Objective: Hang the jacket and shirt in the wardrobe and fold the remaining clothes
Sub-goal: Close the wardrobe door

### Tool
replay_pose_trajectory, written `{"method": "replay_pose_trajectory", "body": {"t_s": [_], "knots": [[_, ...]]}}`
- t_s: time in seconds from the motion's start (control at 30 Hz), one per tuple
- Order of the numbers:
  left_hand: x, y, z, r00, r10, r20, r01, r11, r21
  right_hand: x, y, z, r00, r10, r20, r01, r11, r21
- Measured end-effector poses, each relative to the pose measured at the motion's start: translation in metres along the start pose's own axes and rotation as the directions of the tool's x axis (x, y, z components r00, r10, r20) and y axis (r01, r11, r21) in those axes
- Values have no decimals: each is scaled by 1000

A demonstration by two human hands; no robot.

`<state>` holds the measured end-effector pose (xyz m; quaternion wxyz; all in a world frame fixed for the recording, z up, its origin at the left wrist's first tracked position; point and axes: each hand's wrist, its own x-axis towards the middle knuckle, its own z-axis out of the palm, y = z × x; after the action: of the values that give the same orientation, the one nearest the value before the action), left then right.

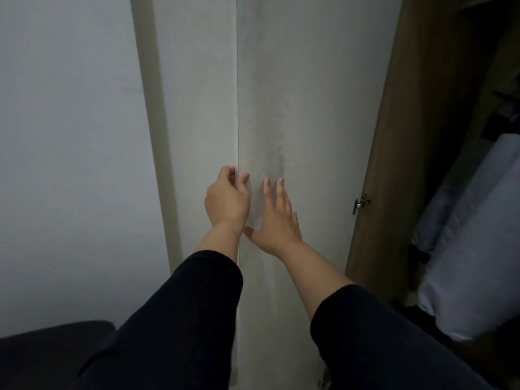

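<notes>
- Your left hand (227,201) is at the free vertical edge of the pale wardrobe door (295,108), with the fingers (226,172) curled round that edge and the thumb lying on the door's front face, so the hand is clamped on the door's edge.
- Your right hand (277,220) lies flat on the same door's face just beside the left one, fingers straight and spread apart, gripping nothing.
- Both forearms come up from the bottom of the view in dark sleeves (180,319) pushed back from the wrists.
- The door stands beside a second pale panel (194,80) on its left; a thin dark seam runs between the two.
- On the right the wardrobe's brown inner side (394,164) shows, with a metal hinge (360,203) on it.
- Further right, inside the open wardrobe, pale blue-white fabric (478,249) hangs or leans in the dim interior; you cannot tell whether it is the shirt, the jacket or something else.
- Darker shapes sit above it, too dim to make out.
- A dark, soft-edged object (53,350) fills the lower left corner against the plain wall (62,136).
</notes>
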<state>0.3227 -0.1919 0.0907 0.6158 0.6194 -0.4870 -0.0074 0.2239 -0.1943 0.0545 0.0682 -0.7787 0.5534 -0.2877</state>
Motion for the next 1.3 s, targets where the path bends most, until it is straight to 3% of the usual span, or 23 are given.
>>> {"method": "replay_pose_trajectory", "body": {"t_s": [0.2, 0.4, 0.67, 0.77, 0.83, 0.93, 1.0, 1.13, 1.3], "knots": [[-87, 61, -14, 997, 64, 35, -63, 998, -30, -70, 22, -44, 998, 56, 25, -58, 994, 91], [-163, 124, -5, 972, 158, 173, -138, 982, -126, -129, 59, -103, 990, 139, -31, -129, 968, 214], [-232, 189, 42, 871, 174, 460, 9, 930, -368, -201, 129, -178, 945, 301, -126, -280, 947, 160], [-248, 202, 67, 809, 222, 544, 9, 921, -389, -220, 156, -206, 942, 289, -169, -279, 957, 81], [-258, 210, 80, 747, 273, 606, -14, 918, -397, -229, 172, -226, 923, 330, -199, -356, 927, -116], [-270, 216, 99, 577, 385, 720, -121, 912, -391, -238, 196, -260, 898, 301, -322, -439, 670, -598], [-276, 219, 112, 442, 447, 777, -263, 893, -365, -243, 213, -277, 902, 222, -369, -430, 507, -747], [-282, 229, 139, 298, 469, 831, -460, 834, -305, -241, 240, -301, 897, 236, -374, -440, 398, -805], [-284, 243, 163, 231, 436, 870, -500, 820, -278, -235, 267, -292, 883, 215, -418, -470, 400, -787]]}}
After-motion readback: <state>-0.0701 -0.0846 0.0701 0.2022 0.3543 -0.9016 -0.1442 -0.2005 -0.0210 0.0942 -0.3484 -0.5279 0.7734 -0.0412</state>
